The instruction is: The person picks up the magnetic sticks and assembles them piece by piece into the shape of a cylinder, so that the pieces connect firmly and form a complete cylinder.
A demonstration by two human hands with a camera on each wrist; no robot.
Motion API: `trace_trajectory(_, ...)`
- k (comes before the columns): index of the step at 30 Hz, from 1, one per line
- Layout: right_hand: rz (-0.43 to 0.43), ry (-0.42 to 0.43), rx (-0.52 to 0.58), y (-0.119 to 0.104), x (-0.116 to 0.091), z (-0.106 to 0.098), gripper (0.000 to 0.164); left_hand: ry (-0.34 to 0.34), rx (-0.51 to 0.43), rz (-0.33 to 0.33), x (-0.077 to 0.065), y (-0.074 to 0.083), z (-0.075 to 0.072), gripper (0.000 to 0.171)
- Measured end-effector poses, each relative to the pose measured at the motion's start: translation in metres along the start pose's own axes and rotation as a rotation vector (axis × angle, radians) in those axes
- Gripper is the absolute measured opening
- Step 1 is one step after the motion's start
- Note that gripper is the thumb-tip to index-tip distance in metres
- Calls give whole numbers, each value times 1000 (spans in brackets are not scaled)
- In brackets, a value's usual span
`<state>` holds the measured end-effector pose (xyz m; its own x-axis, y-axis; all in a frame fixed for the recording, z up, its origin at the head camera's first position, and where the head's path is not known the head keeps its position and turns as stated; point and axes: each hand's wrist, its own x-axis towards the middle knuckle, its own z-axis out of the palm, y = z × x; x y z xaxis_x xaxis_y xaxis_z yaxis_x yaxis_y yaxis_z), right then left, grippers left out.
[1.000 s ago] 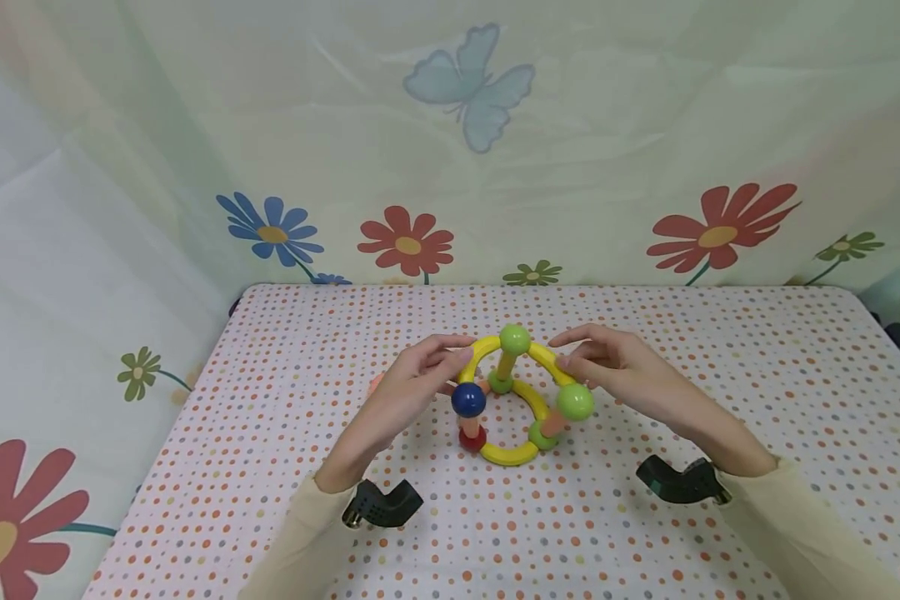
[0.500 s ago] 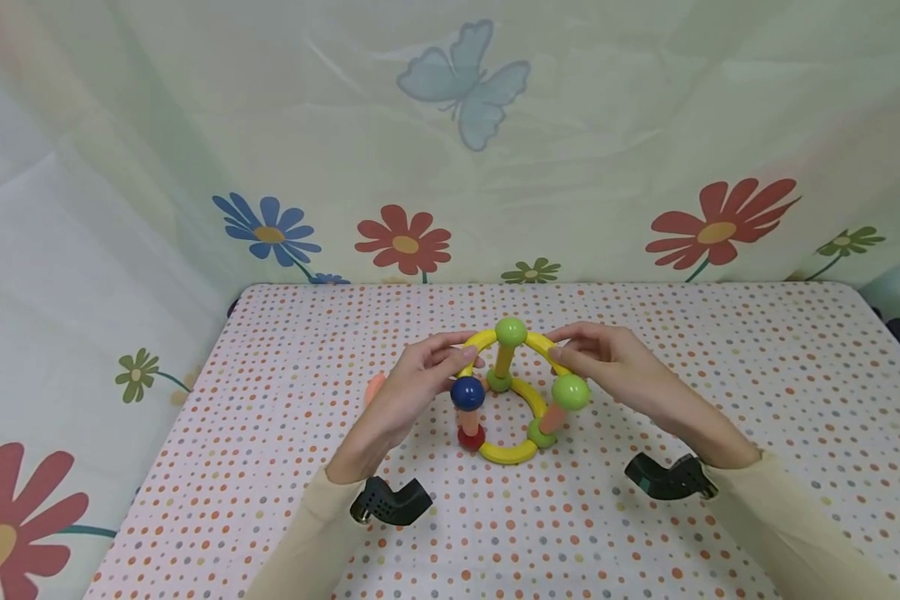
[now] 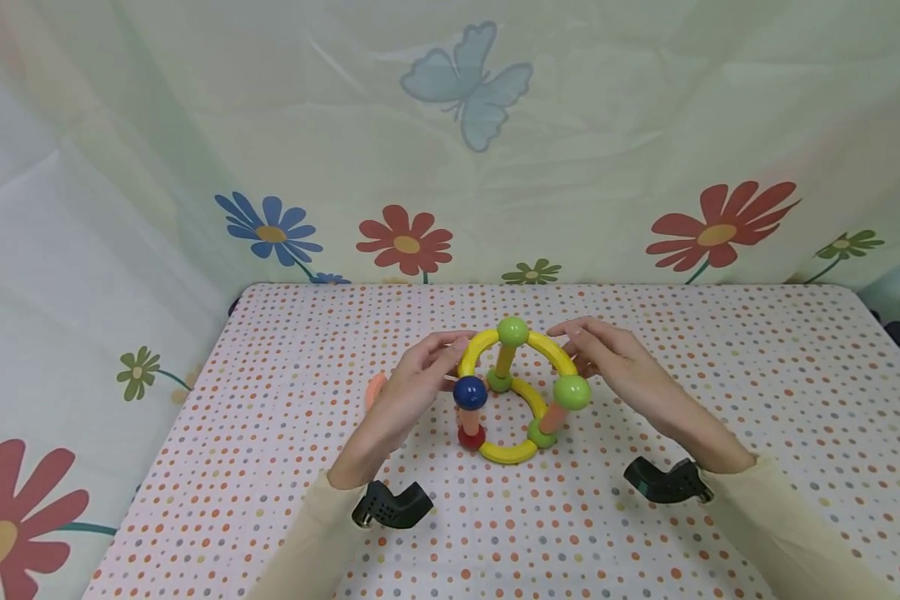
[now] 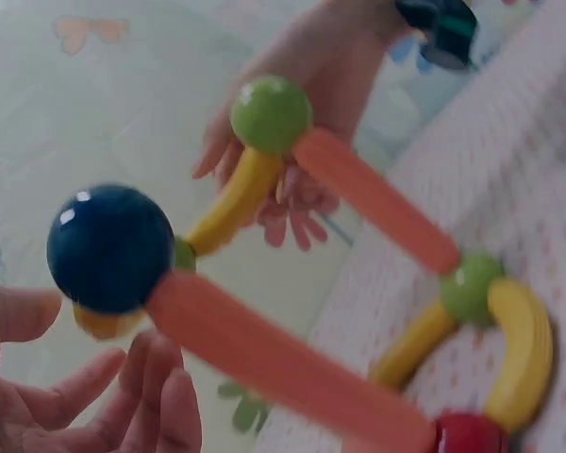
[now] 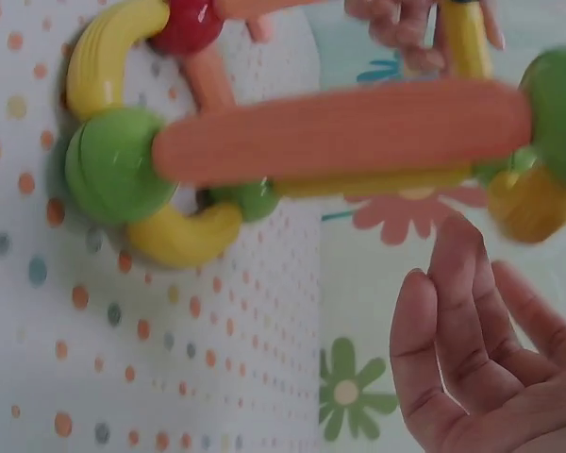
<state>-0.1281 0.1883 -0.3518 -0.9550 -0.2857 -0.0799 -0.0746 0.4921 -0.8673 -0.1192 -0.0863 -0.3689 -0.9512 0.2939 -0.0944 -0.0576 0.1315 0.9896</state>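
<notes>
A magnetic stick-and-ball toy frame [image 3: 509, 455] stands on the dotted cloth. Yellow curved sticks form its lower ring, and upright sticks carry an upper arc with a blue ball [image 3: 470, 392] and two green balls. My left hand [image 3: 412, 385] is at the arc's left side, fingers loosely bent. In the left wrist view, its thumb and fingers lie around the yellow stick behind the blue ball [image 4: 111, 247], with gaps visible. My right hand [image 3: 621, 364] is beside the right yellow arc [image 3: 552, 352], fingers relaxed. In the right wrist view, its fingers [image 5: 460, 321] are apart from the toy.
An orange stick [image 3: 375, 390] lies on the cloth, partly hidden behind my left hand. The table [image 3: 757, 375] has a dotted cover and meets a flower-printed curtain [image 3: 570, 167] at its back edge. A black camera sits on each wrist.
The toy's upper arc has risen slightly since a second ago. My right thumb, on the right yellow arc half a second ago, has come away from it. The left hand has barely shifted.
</notes>
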Motion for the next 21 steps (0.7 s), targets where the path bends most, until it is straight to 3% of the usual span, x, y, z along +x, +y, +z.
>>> trace_trajectory(5, -26, -75, 13, 24, 14, -3, 34, 132, 261, 37, -18, -15, -6, 40)
trace_trajectory(7, -40, -150, 16, 37, 23, -2, 35, 106, 358, 7, -26, -25, -7, 47)
trace_trajectory(10, -85, -261, 45, 51, 35, 7, 46, 3, 443, -64, -35, -41, 0, 58)
trace_trajectory(12, -97, -306, 61, 51, 41, 17, 50, -47, 476, -93, -37, -49, 9, 68)
trace_trajectory(14, -138, -347, 69, 43, 43, 27, 49, -48, 497, -84, -36, -55, 21, 71)
trace_trajectory(18, -232, -401, 44, 25, 45, 41, 35, 13, 534, -21, -30, -59, 37, 45)
trace_trajectory(21, -291, -406, 21, 28, 46, 42, 28, 40, 549, -8, -26, -60, 40, 32)
